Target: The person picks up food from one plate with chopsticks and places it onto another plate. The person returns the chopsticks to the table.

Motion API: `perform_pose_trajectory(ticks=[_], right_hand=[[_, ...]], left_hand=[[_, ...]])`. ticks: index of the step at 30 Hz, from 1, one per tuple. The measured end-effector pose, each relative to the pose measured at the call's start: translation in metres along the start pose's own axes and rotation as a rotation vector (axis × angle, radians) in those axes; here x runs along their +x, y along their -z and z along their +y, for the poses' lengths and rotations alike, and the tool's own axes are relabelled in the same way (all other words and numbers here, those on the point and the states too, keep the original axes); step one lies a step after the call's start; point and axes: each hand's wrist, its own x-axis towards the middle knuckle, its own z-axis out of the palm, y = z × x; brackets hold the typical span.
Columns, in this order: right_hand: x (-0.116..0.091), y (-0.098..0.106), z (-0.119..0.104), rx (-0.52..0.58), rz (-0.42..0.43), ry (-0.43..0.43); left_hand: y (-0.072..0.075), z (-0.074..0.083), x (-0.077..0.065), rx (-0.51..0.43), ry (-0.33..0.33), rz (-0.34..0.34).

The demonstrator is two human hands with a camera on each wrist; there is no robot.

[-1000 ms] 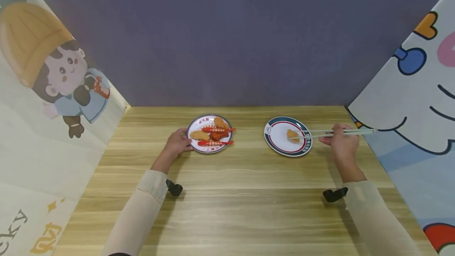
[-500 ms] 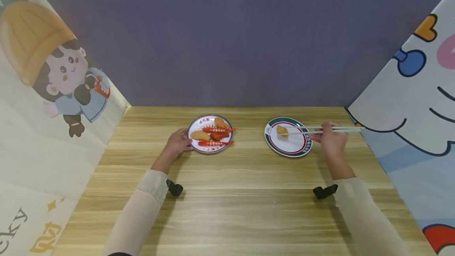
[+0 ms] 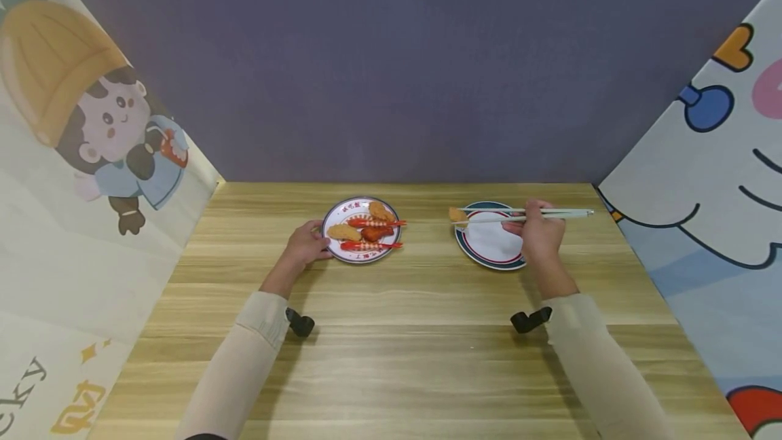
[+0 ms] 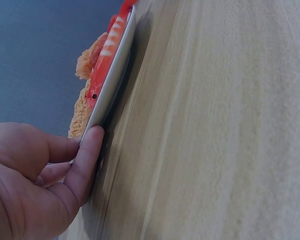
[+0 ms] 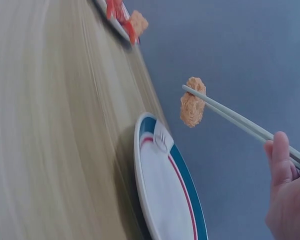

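My right hand [image 3: 541, 240] holds a pair of pale green chopsticks [image 5: 240, 121], whose tips pinch a golden fried nugget [image 5: 192, 104]. In the right wrist view the nugget hangs in the air, above the level of the green-rimmed white plate [image 5: 162, 185]. That plate bears no food. With thumb and fingers my left hand [image 3: 305, 244] grips the left rim of the other plate [image 3: 337, 212]. On it lie a red shrimp [image 3: 366, 246], a second shrimp [image 3: 373, 223], a reddish-brown fried piece [image 3: 375, 233] and two golden fried pieces.
Both plates stand on a wood-grain table [image 3: 391, 345], a gap between them. A dark grey-blue wall [image 3: 391, 73] rises behind its far edge. Printed cartoon panels flank the table at left and right. A small black mount [image 3: 530, 320] sits at each wrist.
My right hand has moved left, carrying the nugget in the chopsticks from over the green-rimmed plate's middle to beyond its left rim. The left hand and its plate stay put.
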Motion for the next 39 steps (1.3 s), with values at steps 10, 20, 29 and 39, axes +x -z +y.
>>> perform_pose_trajectory(ticks=[10, 20, 29, 39], right_hand=[[-0.009, -0.039, 0.013, 0.004, -0.125, 0.021], [-0.027, -0.085, 0.032, 0.003, -0.176, 0.05], [-0.037, -0.117, 0.048, 0.021, -0.245, 0.06], [-0.055, -0.149, 0.058, -0.045, -0.284, 0.068]], left_hand=[[-0.001, 0.002, -0.001, 0.008, 0.002, 0.007], [-0.001, 0.002, -0.004, 0.025, -0.013, 0.015], [-0.002, 0.003, -0.004, 0.006, 0.004, 0.01], [-0.001, 0.001, -0.001, 0.001, -0.001, 0.016]])
